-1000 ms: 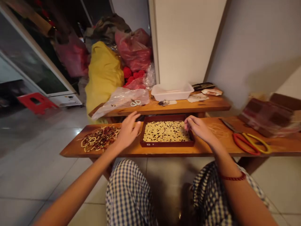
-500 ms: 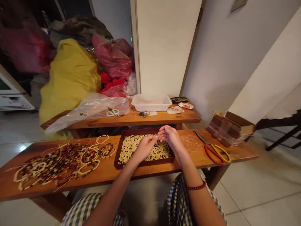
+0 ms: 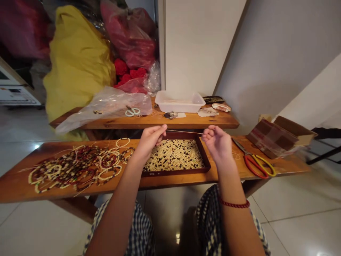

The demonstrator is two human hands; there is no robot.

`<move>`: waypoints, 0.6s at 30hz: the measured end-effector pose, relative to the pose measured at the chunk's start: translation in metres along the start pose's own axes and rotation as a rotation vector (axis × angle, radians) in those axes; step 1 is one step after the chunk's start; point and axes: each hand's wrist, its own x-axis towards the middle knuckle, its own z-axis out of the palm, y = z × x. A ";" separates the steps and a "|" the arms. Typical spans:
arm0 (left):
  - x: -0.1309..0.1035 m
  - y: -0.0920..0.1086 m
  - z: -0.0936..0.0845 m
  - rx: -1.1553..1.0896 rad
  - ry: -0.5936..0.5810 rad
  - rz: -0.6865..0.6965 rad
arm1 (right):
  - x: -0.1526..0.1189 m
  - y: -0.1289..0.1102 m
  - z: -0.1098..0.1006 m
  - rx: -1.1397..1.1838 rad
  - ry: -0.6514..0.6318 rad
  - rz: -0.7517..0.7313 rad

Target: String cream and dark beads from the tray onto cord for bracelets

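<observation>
A thin pale cord (image 3: 183, 131) runs taut between my two hands, above the far edge of a dark red tray (image 3: 206, 160). My left hand (image 3: 153, 138) pinches one end between thumb and forefinger, over the tray's left side. With curled fingers, my right hand (image 3: 217, 142) grips the other end just past the tray's right side. Small cream and black beads (image 3: 174, 154) cover the tray's bottom. A red beaded bracelet (image 3: 236, 204) circles my right wrist.
Many beaded bracelets (image 3: 80, 167) lie heaped on the bench's left. To the right are scissors (image 3: 257, 165) with red and yellow handles and a cardboard box (image 3: 279, 137). Behind, another bench holds a white plastic container (image 3: 179, 102), small pale scissors (image 3: 132, 112) and a clear bag (image 3: 112, 105).
My hands were close together over the beads; they have moved apart, left and right, drawing the cord straight between them. The camera view has tilted down and shifted slightly.
</observation>
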 end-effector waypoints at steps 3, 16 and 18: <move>-0.003 0.003 -0.007 0.192 0.065 0.089 | -0.004 -0.015 -0.007 -0.089 0.009 -0.064; -0.040 0.006 -0.030 1.419 -0.015 0.185 | -0.005 -0.015 -0.043 -1.008 -0.224 0.098; -0.042 -0.001 -0.037 1.427 -0.129 0.112 | -0.008 -0.011 -0.042 -1.074 -0.312 0.190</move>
